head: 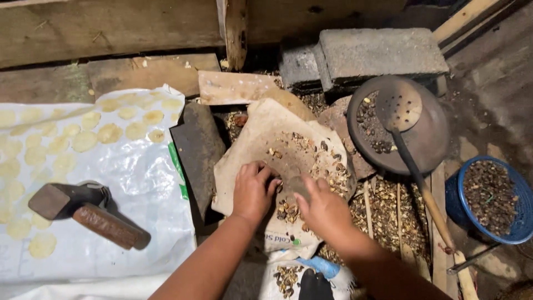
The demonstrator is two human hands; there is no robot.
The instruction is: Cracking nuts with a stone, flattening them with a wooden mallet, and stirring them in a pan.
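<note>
Both hands are down on a flat stone slab [266, 139] that lies on the floor, pale and dusty, with bits of brown shell and dark nuts [288, 210] scattered over it. The left hand [254, 189] is curled into a loose fist, knuckles up, fingers tucked narrow against the slab; I cannot tell if it holds anything. The right hand [322, 208] grips a small round grey stone [297, 186], fingers closed around it, just beside the left hand. The little heap of nuts sits right between the two hands.

What could go wrong, I think: the two hands are very close, so if the stone comes down a bit off, it could hit the left fingers. The nuts are small and round, so one could shoot out sideways. Hard shell bits could fly up too.

The slab looks rough and chalky. The shells look dry and crumbly. To the right sits a round dark metal pan [427, 139], sooty, with roasted nuts in it and a flat ladle with holes [398, 105] on a long wooden handle. Further right is a blue woven basket [519, 222] full of dark nuts. Behind stands a grey concrete block [377, 53], rough and square. To the left, a shiny white plastic sheet [139, 178] carries thin, pale, round flattened pieces [83, 141], and a heavy wooden mallet [91, 214] lies on it.
</note>
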